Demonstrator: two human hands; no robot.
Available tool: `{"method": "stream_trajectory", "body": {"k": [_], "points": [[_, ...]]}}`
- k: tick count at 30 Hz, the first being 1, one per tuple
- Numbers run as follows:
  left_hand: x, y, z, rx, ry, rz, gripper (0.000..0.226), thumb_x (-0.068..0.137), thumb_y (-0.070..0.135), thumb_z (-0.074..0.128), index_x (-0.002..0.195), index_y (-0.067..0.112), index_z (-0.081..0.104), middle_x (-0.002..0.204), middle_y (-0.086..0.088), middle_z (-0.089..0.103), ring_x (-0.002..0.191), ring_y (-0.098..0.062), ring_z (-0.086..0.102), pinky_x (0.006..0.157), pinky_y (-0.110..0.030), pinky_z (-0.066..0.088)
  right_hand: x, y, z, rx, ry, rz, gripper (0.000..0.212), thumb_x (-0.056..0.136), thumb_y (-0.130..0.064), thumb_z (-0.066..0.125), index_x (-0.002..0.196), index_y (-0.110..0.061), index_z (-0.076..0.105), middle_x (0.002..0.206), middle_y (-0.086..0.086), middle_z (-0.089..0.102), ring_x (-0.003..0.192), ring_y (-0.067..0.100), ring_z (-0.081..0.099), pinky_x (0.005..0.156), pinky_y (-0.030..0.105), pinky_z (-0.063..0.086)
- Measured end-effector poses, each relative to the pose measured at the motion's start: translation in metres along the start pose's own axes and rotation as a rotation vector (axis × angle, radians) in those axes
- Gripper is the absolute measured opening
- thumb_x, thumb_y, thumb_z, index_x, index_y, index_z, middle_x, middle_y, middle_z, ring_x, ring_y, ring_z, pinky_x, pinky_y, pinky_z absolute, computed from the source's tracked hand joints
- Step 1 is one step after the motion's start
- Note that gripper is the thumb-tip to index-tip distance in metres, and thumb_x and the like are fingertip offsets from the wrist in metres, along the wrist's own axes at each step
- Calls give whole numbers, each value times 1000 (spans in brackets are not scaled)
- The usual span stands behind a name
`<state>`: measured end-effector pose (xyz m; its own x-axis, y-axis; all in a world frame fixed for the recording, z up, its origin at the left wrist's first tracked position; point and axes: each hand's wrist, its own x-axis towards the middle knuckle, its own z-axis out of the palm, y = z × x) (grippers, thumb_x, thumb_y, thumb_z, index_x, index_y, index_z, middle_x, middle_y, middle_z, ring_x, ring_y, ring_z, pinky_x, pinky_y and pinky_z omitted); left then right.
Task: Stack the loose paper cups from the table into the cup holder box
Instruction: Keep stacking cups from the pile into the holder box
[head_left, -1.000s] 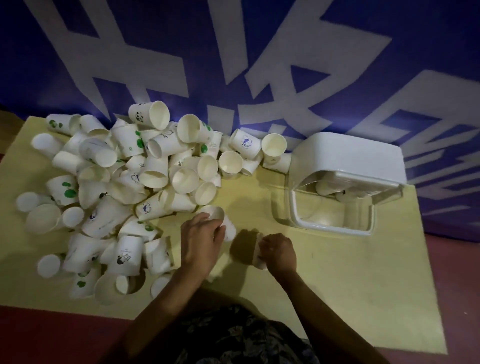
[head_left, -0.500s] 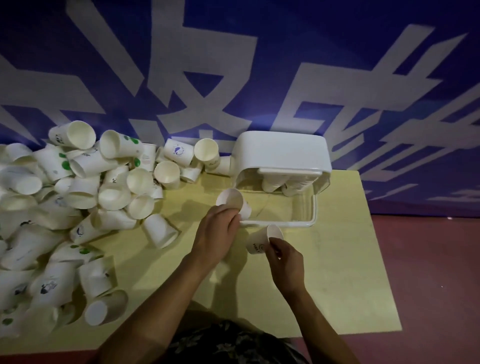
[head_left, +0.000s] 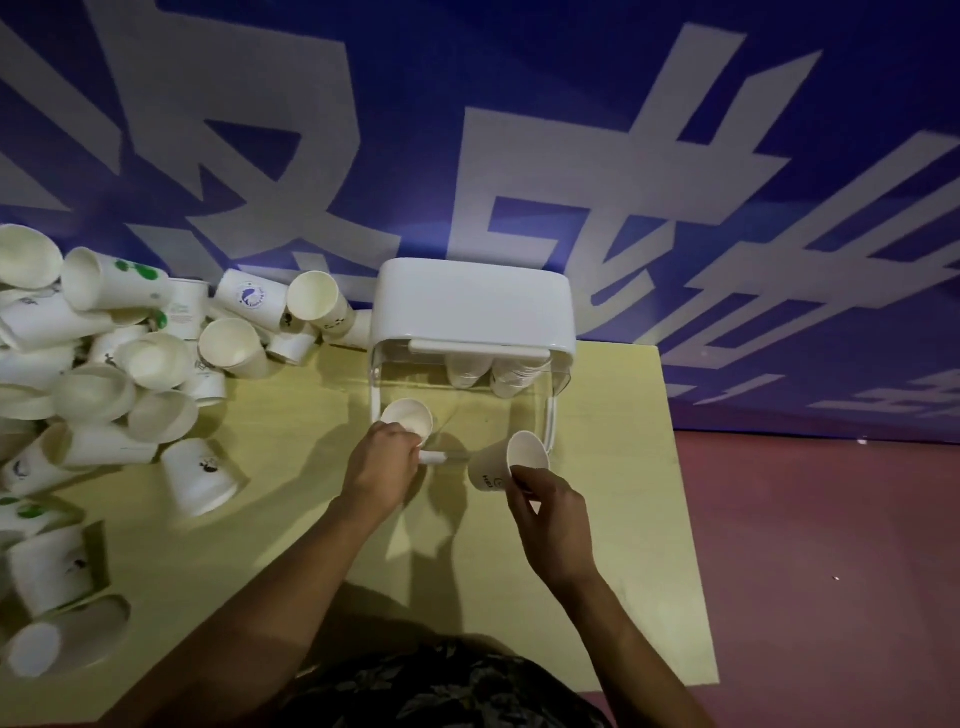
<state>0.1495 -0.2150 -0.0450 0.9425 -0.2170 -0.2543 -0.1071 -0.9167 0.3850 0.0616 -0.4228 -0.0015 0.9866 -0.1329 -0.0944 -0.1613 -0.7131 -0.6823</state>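
Note:
The cup holder box (head_left: 475, 301), white-lidded with a clear front, stands at the table's far edge; stacked cups (head_left: 488, 371) show inside it under the lid. My left hand (head_left: 382, 465) grips a white paper cup (head_left: 408, 418), mouth up, at the box's front left corner. My right hand (head_left: 553, 512) holds a second cup (head_left: 506, 462) by its rim, tilted with the mouth facing right, just in front of the box's front right corner. A big pile of loose paper cups (head_left: 119, 374) covers the table's left side.
The yellow table (head_left: 613, 545) ends close to the right of the box, with red floor (head_left: 831, 571) beyond. A blue wall with large white characters (head_left: 519, 156) rises right behind the box. One lone cup (head_left: 202, 475) lies between the pile and my left arm.
Both hands have lifted a cup each from beside the pile and carried them right to the front of the box. The view has swung right, so the pile now sits at the left edge.

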Motion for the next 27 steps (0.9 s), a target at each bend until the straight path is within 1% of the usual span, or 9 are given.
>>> {"method": "stream_trajectory", "body": {"k": [3, 7, 9, 12, 14, 17, 21, 24, 27], "points": [[-6, -1, -1, -159, 139, 6, 21, 90, 19, 55, 103, 16, 71, 106, -2, 65, 99, -23, 55, 80, -34, 50, 12, -8, -2, -40, 17, -119, 11, 91, -21, 61, 96, -19, 70, 93, -4, 71, 84, 19, 64, 68, 25, 49], [-24, -7, -16, -234, 251, -55, 22, 90, 16, 57, 107, 15, 70, 108, 1, 65, 101, -20, 56, 82, -32, 49, 36, -37, 9, -101, 20, -284, 15, 90, -12, 64, 104, -15, 70, 98, 2, 71, 89, 23, 63, 70, 23, 46], [-37, -16, -22, -259, 283, -89, 18, 89, 16, 58, 102, 17, 70, 104, 2, 66, 96, -18, 58, 78, -30, 48, 46, -52, 21, -119, -5, -351, 16, 90, -10, 64, 104, -13, 70, 100, 4, 71, 93, 26, 62, 71, 26, 49], [-59, -34, -30, -284, 317, -142, 16, 88, 14, 60, 99, 18, 71, 98, 2, 68, 90, -17, 60, 76, -28, 47, 57, -66, 44, -190, -66, -409, 19, 89, -6, 62, 105, -11, 69, 101, 6, 70, 94, 30, 61, 66, 35, 54], [-73, -46, -34, -297, 333, -168, 15, 87, 13, 61, 98, 16, 71, 95, 1, 69, 88, -19, 62, 75, -29, 49, 60, -70, 59, -254, -127, -409, 22, 89, -6, 60, 108, -11, 69, 101, 7, 70, 94, 31, 60, 66, 38, 56], [-89, -69, -41, -322, 335, -214, 13, 86, 12, 61, 95, 16, 70, 91, 1, 68, 85, -19, 62, 73, -30, 49, 61, -73, 79, -298, -181, -371, 26, 89, -6, 58, 112, -10, 68, 105, 8, 69, 97, 32, 59, 73, 40, 55], [-107, -104, -49, -336, 342, -277, 14, 85, 13, 61, 94, 18, 70, 91, 2, 69, 85, -20, 63, 72, -32, 51, 52, -83, 99, -317, -171, -338, 27, 84, -2, 60, 109, -9, 68, 106, 9, 69, 100, 33, 58, 78, 40, 55], [-119, -129, -57, -350, 361, -322, 13, 85, 12, 62, 93, 18, 70, 90, 2, 70, 83, -19, 63, 72, -32, 51, 44, -96, 112, -345, -122, -313, 31, 82, -5, 64, 114, -9, 65, 116, 10, 65, 109, 33, 55, 88, 44, 53], [-130, -154, -64, -343, 382, -365, 13, 85, 13, 62, 94, 17, 70, 92, 0, 71, 82, -20, 64, 71, -32, 51, 31, -117, 130, -266, -113, -318, 29, 82, -6, 66, 110, -11, 66, 112, 8, 65, 103, 30, 56, 86, 41, 52]]}}
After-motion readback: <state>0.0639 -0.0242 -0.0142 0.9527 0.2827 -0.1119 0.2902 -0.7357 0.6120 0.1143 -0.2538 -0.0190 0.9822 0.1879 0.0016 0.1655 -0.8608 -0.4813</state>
